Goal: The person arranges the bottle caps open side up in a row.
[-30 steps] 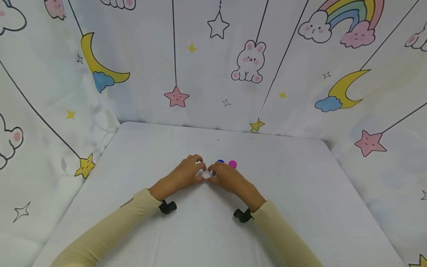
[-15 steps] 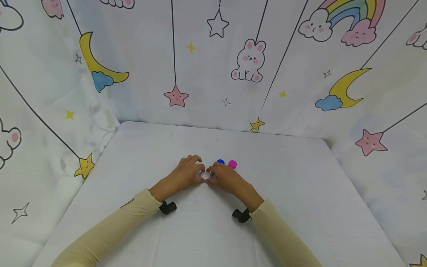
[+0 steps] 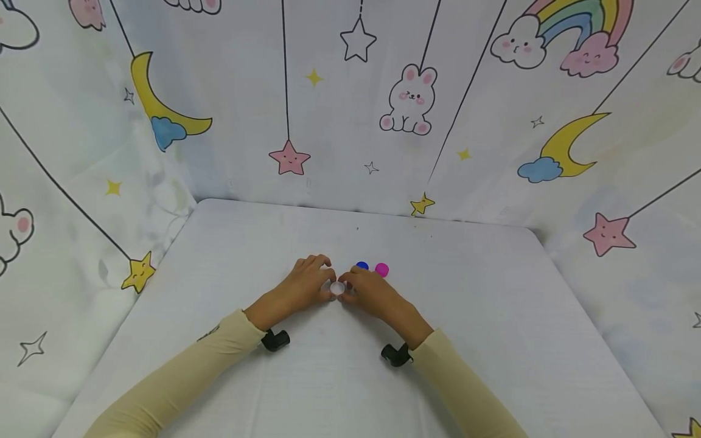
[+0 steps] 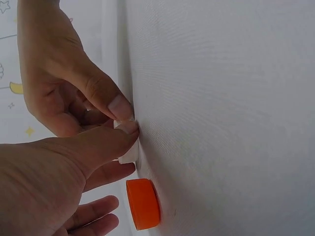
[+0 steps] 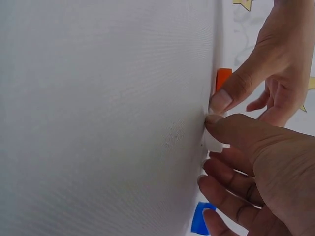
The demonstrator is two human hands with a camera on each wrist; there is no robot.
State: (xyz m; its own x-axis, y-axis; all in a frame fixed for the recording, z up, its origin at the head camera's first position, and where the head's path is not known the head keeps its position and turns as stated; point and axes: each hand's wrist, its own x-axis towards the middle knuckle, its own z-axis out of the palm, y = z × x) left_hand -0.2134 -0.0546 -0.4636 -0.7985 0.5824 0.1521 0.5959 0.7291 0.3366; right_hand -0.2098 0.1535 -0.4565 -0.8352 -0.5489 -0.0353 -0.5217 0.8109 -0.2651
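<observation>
Low over the middle of the table, a small round white bottle cap (image 3: 337, 288) sits between both hands. My left hand (image 3: 303, 285) pinches its left side, with the thumb on the near side and the index finger on the far side. From the right, my right hand (image 3: 378, 292) pinches the same cap between thumb and fingers. The left wrist view shows the white cap (image 4: 129, 156) partly covered by the thumbs. An orange bottle cap (image 4: 142, 204) stands on the table close to the left fingers; in the head view the left hand hides it.
Just beyond the right hand lie a blue bottle cap (image 3: 362, 265), partly covered, and a pink one, the pink bottle cap (image 3: 381, 269). A white cloth covers the table (image 3: 465, 365). Printed curtains (image 3: 350, 109) rise behind it and at both sides.
The white cap and the right hand have shifted slightly left and nearer over the first half second. Since then both hands have kept nearly still, their grip unchanged.
</observation>
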